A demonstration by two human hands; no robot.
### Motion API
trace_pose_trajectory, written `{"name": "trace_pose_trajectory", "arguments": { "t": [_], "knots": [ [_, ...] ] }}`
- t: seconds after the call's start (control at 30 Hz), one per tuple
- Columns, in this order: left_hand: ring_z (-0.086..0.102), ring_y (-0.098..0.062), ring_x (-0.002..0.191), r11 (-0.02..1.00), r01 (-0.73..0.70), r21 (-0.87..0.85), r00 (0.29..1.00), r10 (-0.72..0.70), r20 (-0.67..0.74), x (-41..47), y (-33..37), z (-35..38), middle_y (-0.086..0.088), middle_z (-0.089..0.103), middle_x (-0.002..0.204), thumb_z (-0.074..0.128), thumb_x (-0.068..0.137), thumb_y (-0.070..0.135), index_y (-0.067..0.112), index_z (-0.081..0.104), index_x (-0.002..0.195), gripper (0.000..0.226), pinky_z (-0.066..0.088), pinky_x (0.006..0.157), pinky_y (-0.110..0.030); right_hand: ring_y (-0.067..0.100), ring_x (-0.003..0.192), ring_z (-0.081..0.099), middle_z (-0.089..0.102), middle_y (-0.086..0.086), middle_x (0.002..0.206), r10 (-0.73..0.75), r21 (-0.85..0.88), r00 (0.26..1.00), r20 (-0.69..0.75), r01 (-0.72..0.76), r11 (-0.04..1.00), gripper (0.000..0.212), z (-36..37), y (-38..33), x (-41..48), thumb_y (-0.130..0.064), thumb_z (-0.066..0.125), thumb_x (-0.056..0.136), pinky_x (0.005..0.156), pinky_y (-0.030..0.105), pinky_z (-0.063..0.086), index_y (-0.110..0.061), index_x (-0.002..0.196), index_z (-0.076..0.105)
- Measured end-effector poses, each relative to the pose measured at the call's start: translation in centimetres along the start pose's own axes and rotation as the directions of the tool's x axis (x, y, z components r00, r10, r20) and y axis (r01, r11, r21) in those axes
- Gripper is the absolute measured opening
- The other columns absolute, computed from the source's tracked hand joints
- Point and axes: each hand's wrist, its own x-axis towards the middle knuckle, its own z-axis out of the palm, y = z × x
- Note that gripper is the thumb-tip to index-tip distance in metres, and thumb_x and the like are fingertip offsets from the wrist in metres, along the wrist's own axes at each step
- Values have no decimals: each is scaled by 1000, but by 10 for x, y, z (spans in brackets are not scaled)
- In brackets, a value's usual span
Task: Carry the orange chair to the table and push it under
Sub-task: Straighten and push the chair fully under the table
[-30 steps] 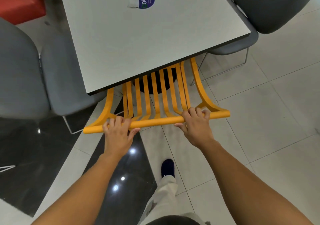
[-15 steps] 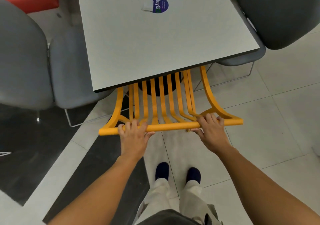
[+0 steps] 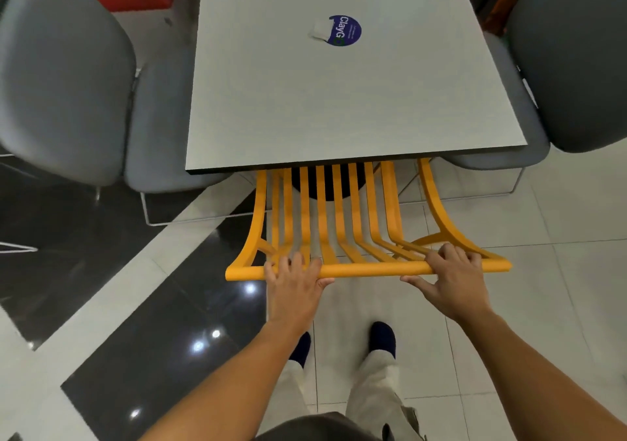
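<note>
Orange chair [image 3: 356, 223] now sits deeper under the grey surface [image 3: 339, 101] than a second ago; seat hidden, only slatted back shows. Left hand [image 3: 294, 291] and right hand [image 3: 451, 281] grip its top rail, fingers curled over. Both feet now level.

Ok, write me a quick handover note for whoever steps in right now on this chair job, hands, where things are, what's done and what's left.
Left hand: on the top rail of the orange chair, fingers curled over it, toward the rail's left end.
Right hand: on the same rail near its right end, fingers over the top, thumb spread below.
Chair: at the near edge of the table, seat hidden under the tabletop, slatted back sticking out toward the person.
Grey chairs sit at the table's left and right sides.
Done: chair brought to the table and pushed largely under.
Left: push further if the back should meet the edge, then let go.
</note>
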Motion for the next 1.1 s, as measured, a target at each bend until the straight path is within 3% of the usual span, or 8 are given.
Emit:
{"name": "trace_pose_trajectory", "arguments": {
  "t": [0.4,0.6,0.7,0.8,0.93,1.03,1.1],
  "knots": [
    [45,-25,80,987,156,-33,986,-157,-55,7,132,6,-4,53,90,39,89,62,25,58,100,44,33,80,-48,24,84,57,63,-2,82,-204,-94,971,126,217,972,75,-23,127,37,-86,24,80,82,47,39,-26,97,66],
    [50,-24,87,992,111,-65,994,-112,-11,4,116,-2,-2,56,95,27,92,65,27,61,105,53,35,81,-48,25,88,60,67,0,85,-204,-156,955,214,240,958,88,-29,113,36,-91,7,75,84,47,38,-29,104,62],
    [50,-26,86,995,99,-7,995,-99,4,1,94,-4,-5,56,96,29,91,63,26,62,105,52,38,80,-50,28,91,62,71,4,90,-209,-128,963,172,232,964,87,-30,91,28,-89,13,78,85,48,39,-27,110,64],
    [48,-28,85,993,92,79,995,-94,20,-1,55,-8,-8,56,96,32,89,65,26,60,105,51,38,79,-50,28,80,62,70,5,84,-223,-106,962,158,241,965,87,-27,56,21,-87,14,80,81,45,40,-23,111,64],
    [51,-27,90,995,78,63,995,-82,62,-5,6,-15,-7,54,96,34,88,65,29,60,109,49,38,87,-55,24,69,61,67,1,74,-268,-73,944,191,286,955,85,-18,17,18,-87,9,79,80,44,41,-23,99,61],
    [51,-28,92,996,78,31,995,-80,62,-6,-7,-17,-8,53,98,36,90,61,28,59,111,46,38,91,-56,26,63,60,66,3,70,-293,-74,940,177,309,948,77,-15,4,15,-83,17,85,77,44,42,-20,94,61],
    [49,-30,93,994,100,38,994,-101,44,-8,0,-13,-11,53,100,36,93,57,24,57,114,44,37,95,-56,29,70,59,66,6,76,-270,-105,951,150,287,952,67,-14,5,10,-75,25,90,76,45,42,-18,94,60]
  ]
}}
